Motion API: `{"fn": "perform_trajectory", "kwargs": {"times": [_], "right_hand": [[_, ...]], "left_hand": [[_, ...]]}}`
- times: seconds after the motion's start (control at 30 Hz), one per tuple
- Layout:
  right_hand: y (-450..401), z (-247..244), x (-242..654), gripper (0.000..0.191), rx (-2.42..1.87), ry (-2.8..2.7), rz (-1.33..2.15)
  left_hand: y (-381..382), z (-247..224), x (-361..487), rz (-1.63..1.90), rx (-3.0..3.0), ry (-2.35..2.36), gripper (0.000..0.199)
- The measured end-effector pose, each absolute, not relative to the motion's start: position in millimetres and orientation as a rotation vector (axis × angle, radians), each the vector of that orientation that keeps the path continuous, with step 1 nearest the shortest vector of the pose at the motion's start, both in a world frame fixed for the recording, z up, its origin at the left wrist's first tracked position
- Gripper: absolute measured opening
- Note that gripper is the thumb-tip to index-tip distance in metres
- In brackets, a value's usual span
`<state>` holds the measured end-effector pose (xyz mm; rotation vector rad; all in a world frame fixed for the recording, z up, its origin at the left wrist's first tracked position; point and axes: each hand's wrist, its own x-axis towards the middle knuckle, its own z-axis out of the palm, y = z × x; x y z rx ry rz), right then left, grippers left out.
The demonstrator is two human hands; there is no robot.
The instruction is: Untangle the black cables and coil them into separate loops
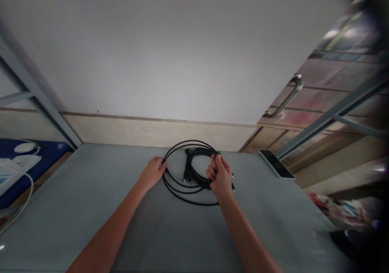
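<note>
Gripping a loose loop of black cable (194,141) at its left side, the left hand (156,168) has its fingers closed around the strands. The right hand (221,172) pinches the loop's right side, fingers curled in. The loop is spread between both hands, above a grey table (258,228). Just behind and partly under the right hand lies a thicker black cable coil (189,165), its ends bunched at the left. Farther right, near the table's edge, rests a phone (276,164), dark screen up. Beyond stands a white wall (170,62); a metal handle (284,101) shows right.
</note>
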<state>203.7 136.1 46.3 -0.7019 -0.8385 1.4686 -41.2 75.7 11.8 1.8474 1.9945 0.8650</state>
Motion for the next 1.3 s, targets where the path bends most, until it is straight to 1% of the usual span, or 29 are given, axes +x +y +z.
{"fn": "perform_trajectory", "kwargs": {"times": [0.1,0.17,0.3,0.4,0.5,0.6,0.77,0.9,1.0,1.1,1.2,1.3], "right_hand": [[128.7,44.4,195.2,0.032,-0.713,-0.812,1.493],[122.6,42.3,187.8,0.033,-0.729,-0.795,1.505],[114.3,38.7,177.0,0.034,-0.738,-0.814,1.566],[114.6,37.9,175.3,0.035,-0.736,-0.848,1.687],[119.9,37.8,178.0,0.031,-0.775,-0.842,1.770],[126.8,37.5,182.2,0.026,-0.830,-0.831,1.787],[131.2,37.1,187.9,0.028,-0.862,-0.953,1.826],[125.1,37.8,192.2,0.039,-0.894,-1.235,2.069],[121.7,38.6,195.5,0.036,-0.853,-1.341,2.183],[124.2,38.5,198.2,0.030,-0.851,-1.352,2.145],[128.4,36.1,198.2,0.032,-0.901,-1.390,2.042],[128.6,30.0,193.9,0.038,-0.936,-1.524,1.909]], "left_hand": [[69.2,8.9,-29.7,0.660,1.802,2.287,0.031],[65.1,7.9,-23.8,0.527,1.727,2.383,0.037],[63.1,8.0,-22.3,0.390,1.672,2.345,0.051],[66.0,8.1,-26.4,0.361,1.667,2.351,0.045],[70.1,8.1,-32.5,0.402,1.655,2.329,0.036],[74.0,8.0,-40.1,0.512,1.660,2.291,0.033],[78.3,6.7,-51.7,0.713,1.547,2.292,0.023],[79.0,5.1,-54.9,0.929,1.385,2.022,0.019],[79.4,4.1,-55.8,0.961,1.370,1.960,0.018],[79.6,5.0,-57.5,0.938,1.516,1.976,0.015],[77.8,9.2,-56.4,0.888,1.691,1.857,0.015],[73.9,15.1,-48.6,0.859,1.818,1.675,0.019]]}}
